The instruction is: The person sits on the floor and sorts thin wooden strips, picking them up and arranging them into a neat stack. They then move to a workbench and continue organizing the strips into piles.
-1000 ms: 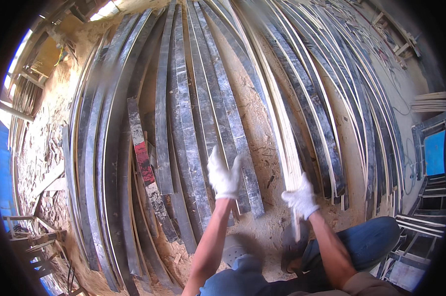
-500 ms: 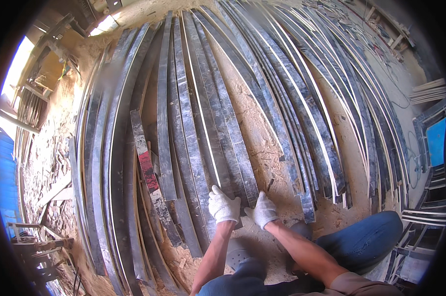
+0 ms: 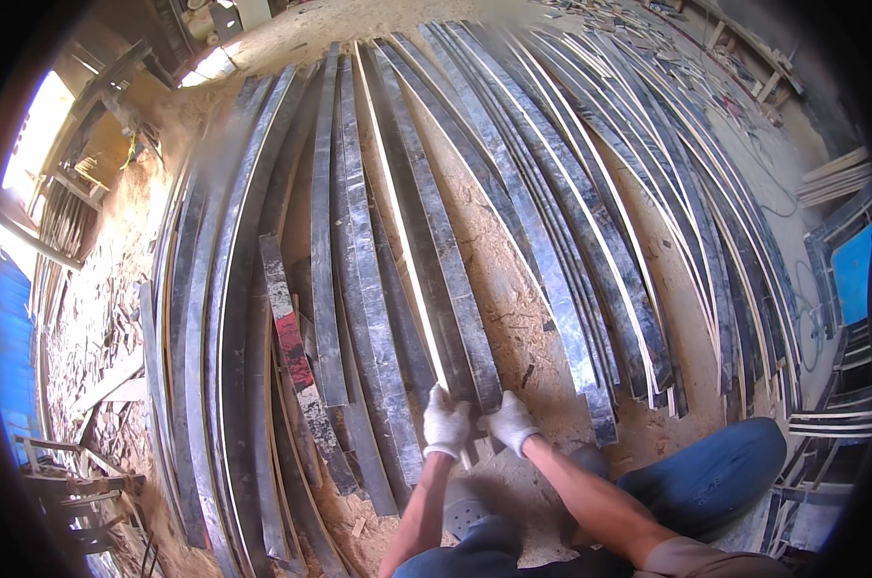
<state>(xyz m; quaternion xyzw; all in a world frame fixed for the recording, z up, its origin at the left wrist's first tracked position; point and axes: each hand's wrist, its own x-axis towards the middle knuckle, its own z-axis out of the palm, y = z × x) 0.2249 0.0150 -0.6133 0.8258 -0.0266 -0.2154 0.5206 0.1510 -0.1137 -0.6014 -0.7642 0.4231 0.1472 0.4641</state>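
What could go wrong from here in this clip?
The pale-edged strip might slip from the left grip; its near end points toward the grey shoe and could knock it.
The dark strip lies close alongside, so the two might catch on each other.
The right grip is at the dark strip's near end, so fingers could get pinched.

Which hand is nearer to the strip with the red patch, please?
Left: the left hand is to the red-patched strip's right; the right hand is farther right.
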